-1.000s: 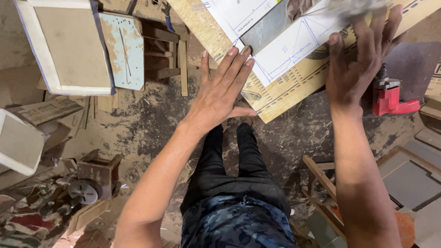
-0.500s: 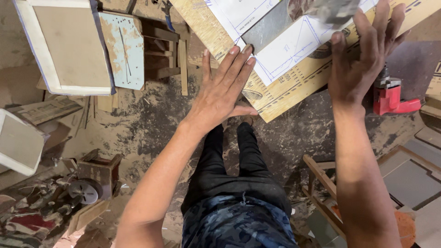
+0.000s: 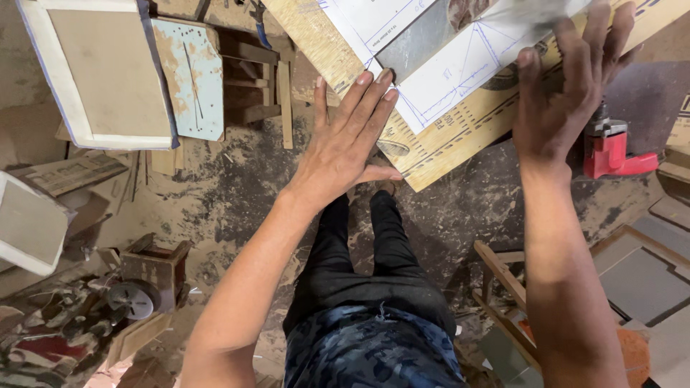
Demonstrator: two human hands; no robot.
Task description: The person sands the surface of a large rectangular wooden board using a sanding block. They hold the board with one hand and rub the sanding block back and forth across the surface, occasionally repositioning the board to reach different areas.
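**Two hands pressing down on a marked board**

In the upper middle of the frame, the left hand [image 3: 343, 147] is lying flat and spread, fingers apart, with its fingertips [image 3: 379, 80] touching the lower edge of a white sheet [image 3: 445, 79] ruled with blue lines. The palm is resting on the near corner of a plywood board [image 3: 438, 147], which is running diagonally from the top centre toward the upper right of the frame.

In the upper right, the right hand [image 3: 560, 100] is also lying open on the board, fingers stretched upward and bearing on a blurred grey piece [image 3: 535, 11] at the very top edge; whether the fingers are gripping that piece or only pressing it cannot be told. A grey panel [image 3: 420, 39] is sitting between the white sheets, just above the left fingertips.

Just beside the right wrist, toward the right edge, a red power drill [image 3: 611, 154] is lying partly under the board. In the upper left of the frame, a white-framed panel [image 3: 100, 72] is lying next to a pale blue, worn board [image 3: 192, 75]. Near the lower left, a small wooden box [image 3: 154, 269] is standing on the dusty floor [image 3: 237, 187]. The person's dark trousers [image 3: 359, 251] are showing in the lower middle, between the two forearms.
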